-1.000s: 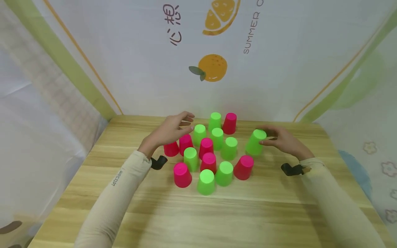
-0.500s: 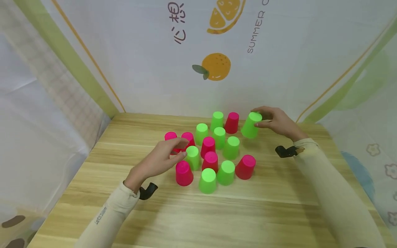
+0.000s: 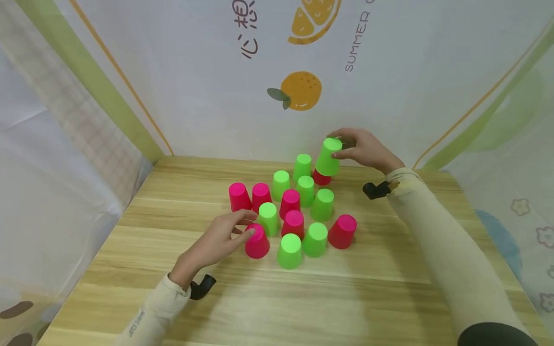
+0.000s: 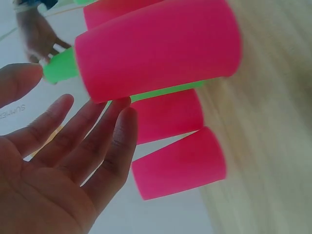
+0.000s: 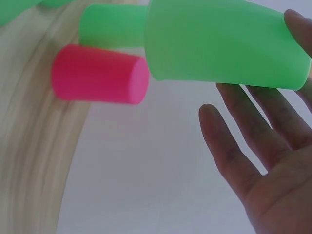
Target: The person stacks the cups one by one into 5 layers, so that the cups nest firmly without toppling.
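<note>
My right hand holds a green plastic cup upside down between thumb and fingers. In the head view this cup overlaps a pink cup at the back of the table. The right wrist view shows the held green cup larger, apart from the standing pink cup. At the front left, my left hand reaches around an upside-down pink cup, thumb over its near side. In the left wrist view the fingers are extended, tips at the edge of that pink cup, thumb apart from it.
Several more upside-down cups stand close together mid-table, among them a green cup in front and a pink cup at the right. Behind the wooden table hangs a white cloth with fruit prints.
My right hand has lifted the green cup from the right side and carried it left and back over the pink cup. My left hand has come down and nearer, to the front-left pink cup.
</note>
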Demonstrator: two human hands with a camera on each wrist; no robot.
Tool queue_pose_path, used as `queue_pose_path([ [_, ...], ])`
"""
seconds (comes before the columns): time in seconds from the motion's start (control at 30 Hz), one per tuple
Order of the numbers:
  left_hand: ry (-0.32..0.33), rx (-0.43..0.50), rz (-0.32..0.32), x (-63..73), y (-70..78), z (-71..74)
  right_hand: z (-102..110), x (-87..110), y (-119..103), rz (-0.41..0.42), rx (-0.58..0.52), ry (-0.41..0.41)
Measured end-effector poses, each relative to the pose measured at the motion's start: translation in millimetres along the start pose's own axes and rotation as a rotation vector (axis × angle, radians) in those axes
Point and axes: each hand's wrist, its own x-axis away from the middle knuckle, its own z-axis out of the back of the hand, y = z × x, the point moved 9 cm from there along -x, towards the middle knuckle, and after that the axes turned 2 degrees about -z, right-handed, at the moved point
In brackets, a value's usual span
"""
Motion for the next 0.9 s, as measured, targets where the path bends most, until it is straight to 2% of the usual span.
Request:
queue_pose_path([
  [0.13, 0.004, 0.011, 0.022, 4.0, -4.7, -3.5, -6, -13.7, -11, 0.000, -0.006, -0.019],
  [0.57, 0.011, 0.050, 0.015, 4.2, -11.2, -11.4, -42, -62.0, -42, -0.052, -0.023, -0.002],
  [0.73, 0.007, 0.046, 0.022, 4.6, -13.7, -11.9, -55, -76.4, -45, -0.071, -0.059, 0.006],
  [0.9, 0.003, 0.051, 0.038, 5.7, -15.9, -12.4, -73, -86.2, -38, -0.122, -0.078, -0.005],
])
